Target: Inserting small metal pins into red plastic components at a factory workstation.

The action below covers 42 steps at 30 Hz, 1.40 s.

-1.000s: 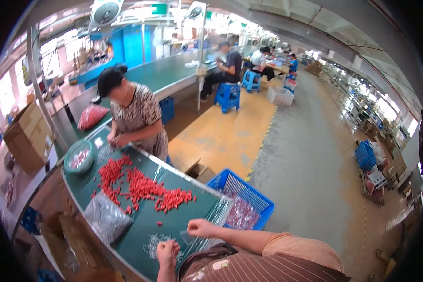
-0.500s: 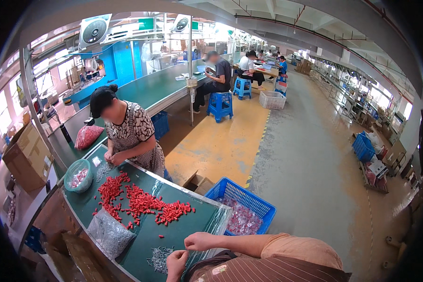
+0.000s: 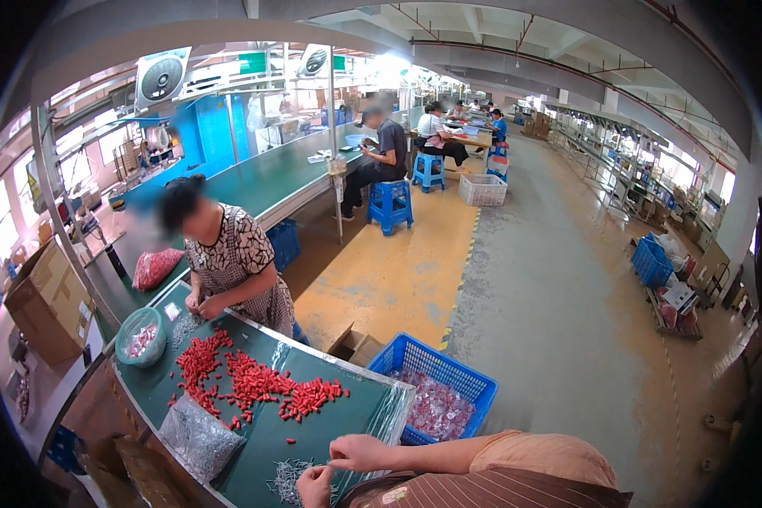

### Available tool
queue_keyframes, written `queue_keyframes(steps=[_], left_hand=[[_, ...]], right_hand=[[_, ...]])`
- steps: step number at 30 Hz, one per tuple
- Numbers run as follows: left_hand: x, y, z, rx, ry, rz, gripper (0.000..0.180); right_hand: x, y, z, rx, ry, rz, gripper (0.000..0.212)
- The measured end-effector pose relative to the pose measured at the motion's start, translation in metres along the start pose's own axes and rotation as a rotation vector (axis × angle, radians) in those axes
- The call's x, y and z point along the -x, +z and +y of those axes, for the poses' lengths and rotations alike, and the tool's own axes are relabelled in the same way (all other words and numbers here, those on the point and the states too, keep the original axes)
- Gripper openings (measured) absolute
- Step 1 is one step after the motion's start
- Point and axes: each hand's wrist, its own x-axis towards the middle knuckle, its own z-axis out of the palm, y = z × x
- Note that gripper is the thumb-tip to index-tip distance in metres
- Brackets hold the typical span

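My right hand is held over the near edge of the green worktable, its fingers pinched together. Close beside it, my left hand is closed too, its fingertips nearly meeting those of the right. Whatever is between the fingers is too small to make out. Just left of my hands lies a loose pile of thin grey metal pins or screws. Many short red plastic pieces are spread across the middle of the table, and one lone red piece lies nearer me. A clear bag of grey metal parts rests at the left edge.
Across the table a co-worker handles small parts beside a green round basket. A blue crate of clear-and-red packets stands right of the table, next to an open carton. A pink-red bag lies farther back.
The view has shifted slightly. My hands remain close together by the metal pile, with small finger movements. The co-worker's head has turned a little.
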Motion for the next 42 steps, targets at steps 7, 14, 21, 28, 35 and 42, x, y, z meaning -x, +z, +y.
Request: queue_keyframes(steps=[7, 14, 21, 28, 35, 42], left_hand=[[0.028, 0.018, 0.019, -0.149, 0.196, 0.053, 0.03], [0.021, 0.021, 0.007, 0.036, 0.094, 0.006, 0.022], [0.018, 0.026, 0.017, -0.336, 0.202, 0.052, 0.024], [0.018, 0.027, 0.003, -0.129, 0.141, 0.031, 0.023], [0.019, 0.03, -0.007, 0.028, 0.163, -0.002, 0.021], [0.02, 0.031, -0.005, 0.186, 0.102, 0.013, 0.023]], right_hand=[[0.007, 0.028, 0.021, -0.188, 0.057, -0.05, 0.019], [0.006, 0.031, 0.026, -0.221, 0.122, -0.007, 0.017], [0.01, 0.026, 0.033, -0.295, 0.091, 0.012, 0.017], [0.017, 0.028, 0.035, -0.32, 0.117, -0.007, 0.017], [0.02, 0.027, 0.023, -0.278, 0.205, 0.037, 0.021], [0.02, 0.028, 0.038, -0.34, 0.182, -0.029, 0.02]])
